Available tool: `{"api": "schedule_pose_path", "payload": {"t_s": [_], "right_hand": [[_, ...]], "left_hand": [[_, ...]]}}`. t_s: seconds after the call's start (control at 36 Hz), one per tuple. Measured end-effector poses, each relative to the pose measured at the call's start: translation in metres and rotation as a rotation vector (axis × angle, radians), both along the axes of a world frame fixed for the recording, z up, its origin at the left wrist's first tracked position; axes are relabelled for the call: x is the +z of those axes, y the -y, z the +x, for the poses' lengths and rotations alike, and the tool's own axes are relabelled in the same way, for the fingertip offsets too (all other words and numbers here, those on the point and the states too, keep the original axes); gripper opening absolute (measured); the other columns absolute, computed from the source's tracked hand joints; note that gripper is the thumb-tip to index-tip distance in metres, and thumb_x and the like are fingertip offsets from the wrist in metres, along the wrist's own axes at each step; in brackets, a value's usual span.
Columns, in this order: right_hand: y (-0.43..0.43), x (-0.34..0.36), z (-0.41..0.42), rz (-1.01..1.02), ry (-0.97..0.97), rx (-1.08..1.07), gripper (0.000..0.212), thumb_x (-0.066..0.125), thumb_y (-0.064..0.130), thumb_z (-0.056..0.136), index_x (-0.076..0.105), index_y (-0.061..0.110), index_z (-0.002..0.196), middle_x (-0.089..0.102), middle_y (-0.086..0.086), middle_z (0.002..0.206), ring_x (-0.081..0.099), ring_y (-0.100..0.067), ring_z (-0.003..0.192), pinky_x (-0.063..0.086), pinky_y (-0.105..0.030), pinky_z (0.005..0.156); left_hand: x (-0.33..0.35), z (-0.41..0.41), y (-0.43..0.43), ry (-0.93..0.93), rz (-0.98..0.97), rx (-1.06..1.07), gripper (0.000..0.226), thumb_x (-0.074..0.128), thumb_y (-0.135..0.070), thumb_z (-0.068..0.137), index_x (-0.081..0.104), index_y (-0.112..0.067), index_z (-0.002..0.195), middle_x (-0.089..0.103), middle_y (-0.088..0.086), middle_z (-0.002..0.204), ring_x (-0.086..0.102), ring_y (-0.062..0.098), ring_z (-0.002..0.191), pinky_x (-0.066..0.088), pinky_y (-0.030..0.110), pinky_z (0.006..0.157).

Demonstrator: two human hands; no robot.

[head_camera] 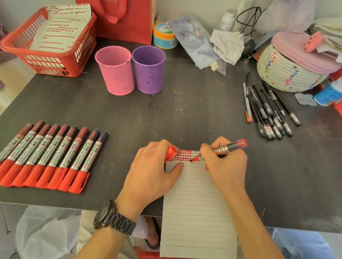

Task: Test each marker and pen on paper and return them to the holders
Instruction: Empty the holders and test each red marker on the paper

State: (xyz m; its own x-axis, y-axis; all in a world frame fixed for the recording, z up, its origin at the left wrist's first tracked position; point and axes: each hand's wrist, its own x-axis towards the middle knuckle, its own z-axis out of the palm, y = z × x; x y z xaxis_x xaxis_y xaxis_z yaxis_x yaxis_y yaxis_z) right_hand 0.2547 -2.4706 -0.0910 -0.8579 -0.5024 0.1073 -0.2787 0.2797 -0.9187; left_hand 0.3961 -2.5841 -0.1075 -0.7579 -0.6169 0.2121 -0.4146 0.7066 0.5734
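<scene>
Red marker, tip down-left, seemingly touching

Lit brightly and evenly, softly diffused. Shadowed only faintly on the dark bench. Bowed strongly by the wide lens toward 9 and 3 o'clock. Softened slightly at the corners, sharp at centre.

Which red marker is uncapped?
The marker in the right hand, tip on the paper; the left hand holds its cap. The row of markers at left is all capped.
</scene>
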Motion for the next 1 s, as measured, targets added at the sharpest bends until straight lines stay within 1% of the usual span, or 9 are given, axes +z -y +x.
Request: {"api": "schedule_pose_path", "payload": {"t_s": [0.14,0.25,0.39,0.53,0.67,0.78,0.83,0.92,1.0], "right_hand": [[-0.001,0.003,-0.003,-0.089,0.096,-0.036,0.030,0.067,0.012,0.083,0.051,0.013,0.058,0.053,0.001,0.042,0.047,-0.005,0.041,0.040,-0.020,0.045],[-0.004,0.005,-0.009,-0.259,0.201,-0.104,0.039,0.069,0.011,0.086,0.048,0.019,0.054,0.048,0.002,0.040,0.041,-0.009,0.038,0.037,-0.020,0.044],[-0.006,0.008,-0.005,-0.338,0.222,-0.094,0.037,0.069,0.030,0.094,0.052,0.018,0.063,0.047,-0.001,0.044,0.041,-0.010,0.039,0.036,-0.019,0.042],[-0.011,0.019,-0.006,-0.473,0.329,-0.044,0.027,0.059,0.035,0.093,0.066,0.011,0.086,0.058,-0.010,0.060,0.047,-0.018,0.047,0.036,-0.026,0.044],[-0.030,0.027,-0.004,-0.587,0.449,0.069,0.031,0.052,0.029,0.096,0.074,0.013,0.110,0.073,-0.017,0.093,0.055,-0.020,0.052,0.044,-0.025,0.048],[-0.045,0.020,0.004,-0.588,0.489,0.086,0.025,0.051,0.026,0.092,0.072,0.017,0.104,0.072,-0.023,0.091,0.054,-0.024,0.048,0.043,-0.027,0.045],[-0.050,0.014,0.007,-0.560,0.473,0.047,0.017,0.050,0.020,0.094,0.066,0.021,0.091,0.072,-0.026,0.085,0.052,-0.025,0.044,0.041,-0.025,0.043],[-0.053,0.009,0.009,-0.510,0.436,-0.026,0.016,0.055,0.029,0.090,0.062,0.025,0.076,0.071,-0.025,0.074,0.051,-0.024,0.042,0.038,-0.022,0.041],[-0.051,0.007,0.011,-0.457,0.387,-0.030,0.029,0.064,0.045,0.083,0.066,0.018,0.076,0.069,-0.019,0.066,0.052,-0.020,0.044,0.039,-0.022,0.041]], "left_hand": [[-0.001,0.000,0.000,0.012,0.013,-0.005,0.030,0.065,-0.053,0.085,0.053,-0.037,0.107,0.048,-0.029,0.102,0.032,-0.013,0.092,0.030,0.020,0.084],[0.002,0.001,0.000,0.012,0.039,-0.013,0.030,0.059,-0.058,0.084,0.051,-0.041,0.107,0.046,-0.030,0.102,0.032,-0.027,0.100,0.027,0.014,0.083],[0.005,0.003,-0.002,0.040,0.050,-0.025,0.027,0.061,-0.055,0.085,0.050,-0.044,0.107,0.043,-0.035,0.101,0.026,-0.032,0.107,0.028,0.007,0.080],[0.009,0.004,-0.003,0.072,0.068,-0.024,0.031,0.058,-0.056,0.088,0.049,-0.049,0.117,0.046,-0.036,0.117,0.036,-0.018,0.106,0.026,0.005,0.088],[0.014,0.005,-0.005,0.117,0.033,-0.028,0.056,0.046,-0.066,0.088,0.044,-0.045,0.140,0.030,-0.035,0.134,0.026,-0.007,0.136,0.004,0.006,0.103],[0.016,0.006,-0.007,0.065,0.028,-0.054,0.061,0.045,-0.066,0.086,0.042,-0.042,0.142,0.029,-0.038,0.137,0.022,-0.011,0.138,0.010,0.010,0.109],[0.018,0.007,-0.007,-0.004,0.008,-0.058,0.050,0.045,-0.062,0.089,0.050,-0.038,0.132,0.042,-0.033,0.131,0.029,-0.010,0.134,0.021,0.014,0.108],[0.018,0.011,-0.010,-0.110,-0.003,-0.033,0.027,0.040,-0.058,0.095,0.052,-0.033,0.094,0.052,-0.024,0.095,0.048,0.001,0.105,0.040,0.019,0.083],[0.015,0.015,-0.012,-0.123,0.008,-0.002,0.031,0.035,-0.059,0.096,0.045,-0.033,0.083,0.047,-0.018,0.079,0.048,0.009,0.086,0.035,0.017,0.065]]}}
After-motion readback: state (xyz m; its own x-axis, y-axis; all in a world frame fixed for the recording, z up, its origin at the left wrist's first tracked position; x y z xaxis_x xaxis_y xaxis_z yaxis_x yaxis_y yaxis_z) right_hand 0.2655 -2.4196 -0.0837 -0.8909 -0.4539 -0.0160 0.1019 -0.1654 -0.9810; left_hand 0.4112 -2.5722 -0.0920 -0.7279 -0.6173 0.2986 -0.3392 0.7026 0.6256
